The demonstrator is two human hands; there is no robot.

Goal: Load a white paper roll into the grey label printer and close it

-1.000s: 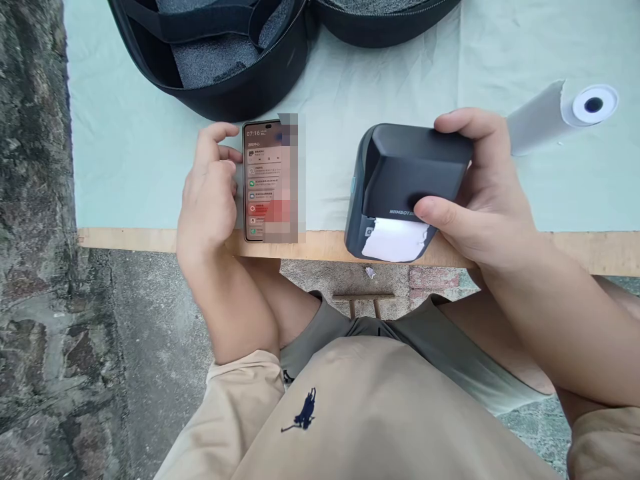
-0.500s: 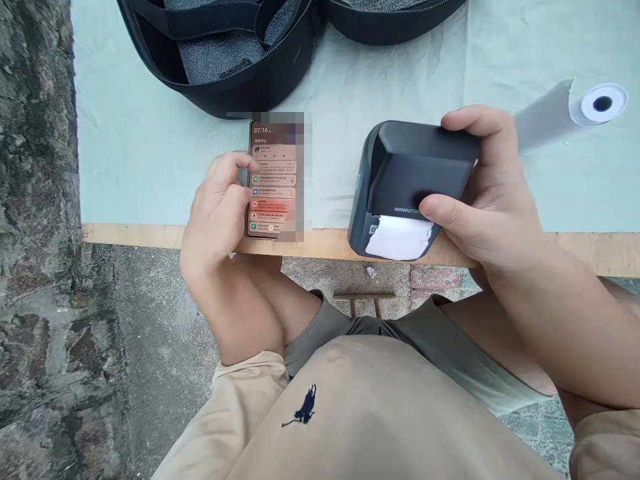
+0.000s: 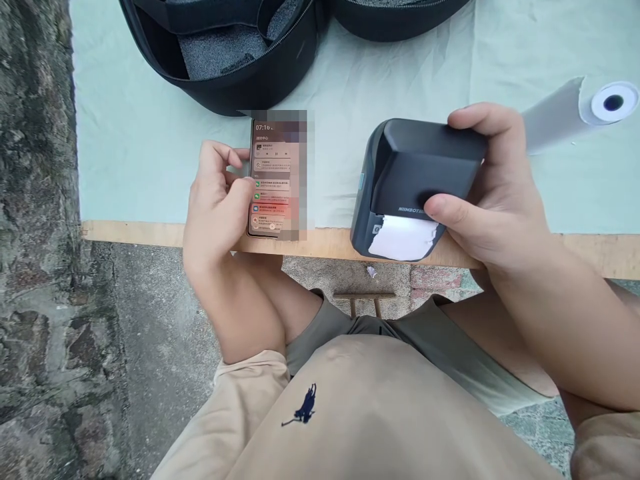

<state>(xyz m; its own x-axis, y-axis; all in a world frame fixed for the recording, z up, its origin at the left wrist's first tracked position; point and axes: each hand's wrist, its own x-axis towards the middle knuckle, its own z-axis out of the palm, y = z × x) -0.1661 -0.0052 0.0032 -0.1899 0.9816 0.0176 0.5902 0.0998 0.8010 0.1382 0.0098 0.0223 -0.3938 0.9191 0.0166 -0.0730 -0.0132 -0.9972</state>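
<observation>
My left hand (image 3: 217,207) is at the left side of a smartphone (image 3: 273,180), its thumb at the screen's edge. The index finger is curled, and another finger passes behind the phone. The lit screen shows a list of notifications, with its right part blurred out. My right hand (image 3: 500,193) grips a black label printer (image 3: 425,167) from its right side, thumb on top near the NIIMBOT lettering. White paper (image 3: 405,237) with a ragged edge sticks out of the printer's near end. Both devices are close to the table's front edge.
A roll of white paper (image 3: 597,103), partly unrolled, lies to the right on the pale cloth (image 3: 140,167). An open black zip case (image 3: 250,77) with grey foam stands at the back. The table's wooden edge (image 3: 320,239) runs before my knees; a paper scrap (image 3: 371,272) is below.
My left index finger has come off the phone's screen and curled back. The notification list has scrolled down. My right hand keeps its hold on the printer.
</observation>
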